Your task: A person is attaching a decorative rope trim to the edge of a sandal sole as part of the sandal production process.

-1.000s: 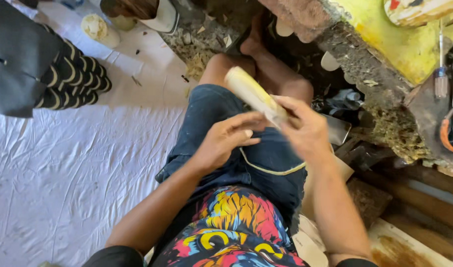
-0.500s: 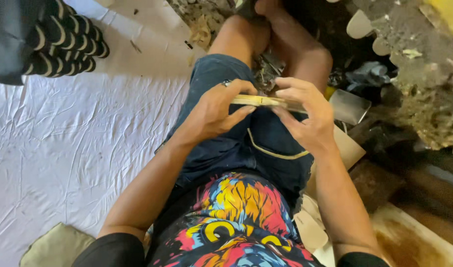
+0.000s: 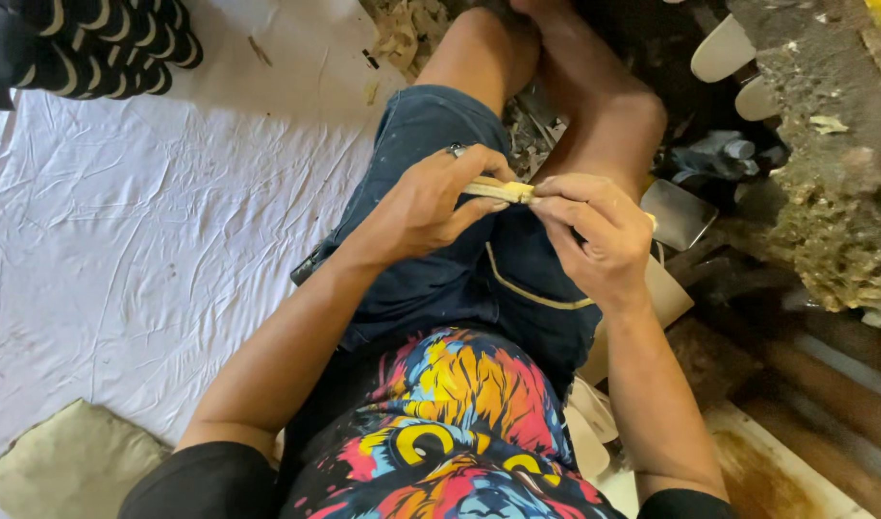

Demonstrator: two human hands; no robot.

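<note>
Right, I see pale strip (image 3: 498, 190) lying roughly level, long axis left-right, over lap between both hands | left hand (image 3: 431, 197) pinches its left end | right hand (image 3: 594, 231) closed on right end | equally near | denim shorts (image 3: 440, 279) below, white sheet (image 3: 123, 250) to left

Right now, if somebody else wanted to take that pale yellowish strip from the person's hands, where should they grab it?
The pale strip lies level over the lap, both ends pinched: left hand and right hand. Only the short middle shows bare, so that is probably the spot. Come from above, thumb and finger across its narrow width.
</note>
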